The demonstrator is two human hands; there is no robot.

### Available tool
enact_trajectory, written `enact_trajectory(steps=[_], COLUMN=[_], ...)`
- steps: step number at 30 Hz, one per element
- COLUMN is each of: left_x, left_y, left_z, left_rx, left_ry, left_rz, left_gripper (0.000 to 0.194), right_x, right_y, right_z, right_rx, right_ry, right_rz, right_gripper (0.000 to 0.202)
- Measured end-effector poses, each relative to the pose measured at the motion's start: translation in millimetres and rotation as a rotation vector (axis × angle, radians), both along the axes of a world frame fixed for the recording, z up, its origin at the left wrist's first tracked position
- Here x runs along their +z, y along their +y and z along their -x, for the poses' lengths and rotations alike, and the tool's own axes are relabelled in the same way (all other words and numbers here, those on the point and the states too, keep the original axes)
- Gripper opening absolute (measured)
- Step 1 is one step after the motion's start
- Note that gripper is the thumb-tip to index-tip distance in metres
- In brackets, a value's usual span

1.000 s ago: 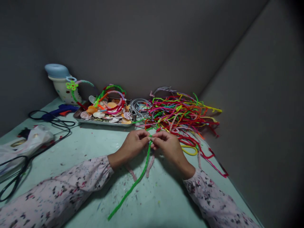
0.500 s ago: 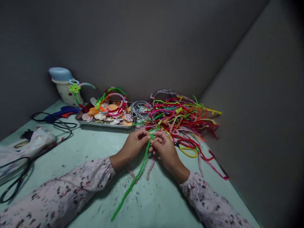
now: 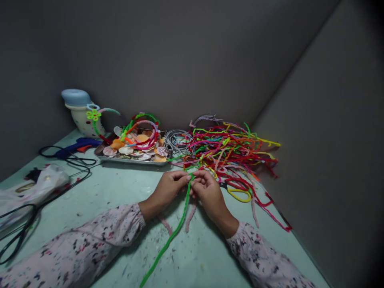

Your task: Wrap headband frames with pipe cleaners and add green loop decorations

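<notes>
A long green pipe cleaner [image 3: 177,230] is pinched at its upper end between both hands, and its tail runs down toward me over the table. My left hand [image 3: 168,190] grips it with thumb and forefinger from the left. From the right, my right hand [image 3: 209,193] pinches the same end, its fingertips almost meeting the left ones. The bit between the fingertips is mostly hidden. Short pink pipe cleaner pieces, one of them a pink piece [image 3: 190,217], show below the hands.
Behind my hands lies a heap of colourful pipe cleaners [image 3: 228,146], with yellow-and-red-handled scissors [image 3: 240,195] at its front. A metal tray [image 3: 132,161] holds shells and twisted rings. Farther left are a cup [image 3: 85,120], a blue glue gun [image 3: 78,145], black cable [image 3: 39,206] and a plastic bag [image 3: 49,182].
Both hands stay pinched on the green pipe cleaner, with little movement. Its lower tail now reaches the bottom edge of the view. The whole scene sits slightly lower in the picture.
</notes>
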State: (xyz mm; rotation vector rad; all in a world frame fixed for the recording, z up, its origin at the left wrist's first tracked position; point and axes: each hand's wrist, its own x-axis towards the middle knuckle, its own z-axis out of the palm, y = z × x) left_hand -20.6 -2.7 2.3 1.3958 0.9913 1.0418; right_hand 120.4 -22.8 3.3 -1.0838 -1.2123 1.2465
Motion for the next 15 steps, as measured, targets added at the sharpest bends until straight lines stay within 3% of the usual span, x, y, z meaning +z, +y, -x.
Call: enact_trajectory(steps=[15], left_x=[-0.3], left_y=[-3.4], left_z=[-2.6], left_rx=[0.151], left_ry=[0.119], left_rz=[-0.097], left_gripper=[0.021], right_x=[0.0], right_y=[-6.6], right_z=[5.2], right_rx=[0.028], right_ry=[0.044], right_rz=[0.036], right_gripper=[0.034])
